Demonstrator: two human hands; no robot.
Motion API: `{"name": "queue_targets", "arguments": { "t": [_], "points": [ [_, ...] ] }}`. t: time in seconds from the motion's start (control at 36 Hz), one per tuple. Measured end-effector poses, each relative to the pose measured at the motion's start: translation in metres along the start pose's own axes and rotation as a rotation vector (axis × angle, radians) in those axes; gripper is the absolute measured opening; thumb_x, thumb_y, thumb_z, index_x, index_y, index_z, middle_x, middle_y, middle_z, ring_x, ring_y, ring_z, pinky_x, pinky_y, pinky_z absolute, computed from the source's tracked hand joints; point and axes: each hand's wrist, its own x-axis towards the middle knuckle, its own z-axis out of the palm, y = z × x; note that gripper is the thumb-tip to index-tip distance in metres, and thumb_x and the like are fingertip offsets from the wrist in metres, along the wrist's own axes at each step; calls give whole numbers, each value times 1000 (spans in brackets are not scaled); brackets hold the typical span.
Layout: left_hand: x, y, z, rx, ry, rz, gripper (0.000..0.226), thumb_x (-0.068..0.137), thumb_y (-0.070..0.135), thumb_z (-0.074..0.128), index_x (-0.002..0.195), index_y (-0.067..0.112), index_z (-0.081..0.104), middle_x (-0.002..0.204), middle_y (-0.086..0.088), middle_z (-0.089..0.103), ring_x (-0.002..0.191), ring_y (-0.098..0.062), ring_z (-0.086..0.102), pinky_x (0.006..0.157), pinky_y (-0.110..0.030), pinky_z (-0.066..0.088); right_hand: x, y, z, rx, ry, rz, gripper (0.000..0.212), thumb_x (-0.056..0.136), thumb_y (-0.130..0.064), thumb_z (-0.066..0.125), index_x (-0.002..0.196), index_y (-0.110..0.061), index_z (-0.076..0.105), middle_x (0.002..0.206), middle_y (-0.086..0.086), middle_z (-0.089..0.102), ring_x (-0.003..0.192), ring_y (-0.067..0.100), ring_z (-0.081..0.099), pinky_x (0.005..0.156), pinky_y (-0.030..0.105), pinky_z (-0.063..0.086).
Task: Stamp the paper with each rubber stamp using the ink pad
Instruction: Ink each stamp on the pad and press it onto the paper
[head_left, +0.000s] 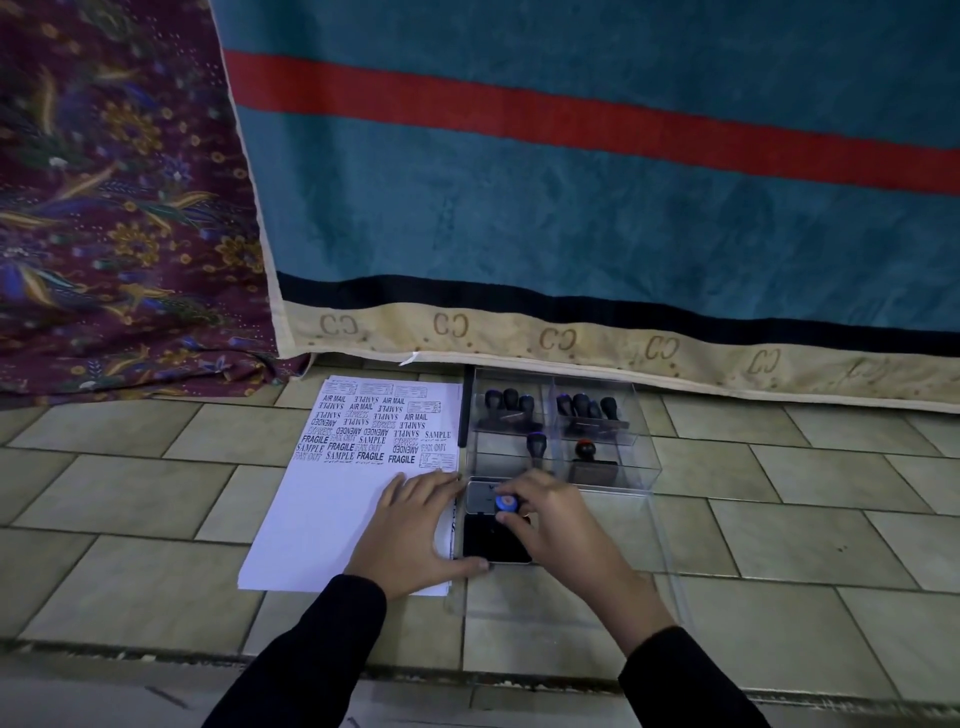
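Observation:
A white sheet of paper lies on the tiled floor, its upper half covered with black stamped words such as SAMPLE, FRAGILE and AIR MAIL. My left hand rests flat on the paper's right edge, thumb against the ink pad, which lies open with its lid flipped back. My right hand grips a stamp with a blue-topped knob and holds it down over the black pad. The stamp's base is hidden by my fingers.
A clear plastic box with compartments sits behind the pad, holding several black-handled stamps and one with a red-topped knob. A teal towel with a red stripe and a patterned maroon cloth hang behind. A clear lid lies under my right hand.

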Motion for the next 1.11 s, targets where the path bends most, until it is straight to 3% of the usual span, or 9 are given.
{"name": "queue_targets", "arguments": {
  "t": [0.31,0.42,0.58,0.69,0.75,0.81,0.92,1.03,1.11],
  "points": [
    [1,0,0,-5,-7,6,103,59,88,50,144,34,28,148,19,27,139,2,17,118,-35,-2,0,-10,9,-78,-11,29,17,81,-12,66,98,-8,65,99,6,63,87,22,62,79,33,51],
    [1,-1,0,-82,11,8,82,73,78,45,142,33,33,143,22,32,138,0,22,119,-36,4,4,-10,8,-65,-20,44,16,79,-11,67,94,-7,66,98,6,64,87,22,63,78,32,51],
    [5,-1,-26,-937,39,-301,41,83,53,48,121,39,55,128,25,55,125,5,41,106,-31,28,-8,-6,12,-2,9,57,18,78,-8,70,96,-9,67,98,7,65,88,22,63,80,38,54],
    [7,-17,-41,-1156,238,-376,37,81,51,62,114,34,61,130,9,59,123,-3,51,109,-34,31,-14,-6,19,37,57,68,24,79,-8,70,103,-12,68,101,5,65,88,19,66,84,33,55],
    [5,-25,-43,-1016,364,-387,22,92,30,58,114,29,59,125,11,62,120,-2,52,109,-33,34,-16,-4,17,45,59,63,28,80,-9,69,108,-12,67,103,5,66,91,17,65,86,29,54],
    [2,-38,-42,-717,420,-382,24,94,19,56,117,27,58,126,13,58,123,-7,49,109,-33,34,-13,-4,13,39,44,63,27,80,-10,69,107,-11,68,101,5,66,89,17,66,86,28,55],
    [1,-67,-31,-61,340,-348,38,94,31,54,130,20,51,143,-1,47,140,-23,30,116,-49,16,6,-13,1,102,77,62,24,79,-8,71,103,-7,69,97,8,64,82,17,67,80,10,52],
    [-2,-77,-19,82,218,-382,46,96,43,44,139,26,43,156,2,28,147,-19,12,115,-54,2,42,-28,-6,172,126,49,30,79,-8,72,109,-7,67,104,9,66,85,15,68,80,5,49],
    [-1,-76,-18,94,219,-391,46,96,44,44,138,26,43,156,2,28,146,-19,16,116,-54,2,68,-35,1,176,81,41,29,79,-7,70,108,-6,67,107,12,67,87,17,67,85,23,55]
  ]
}}
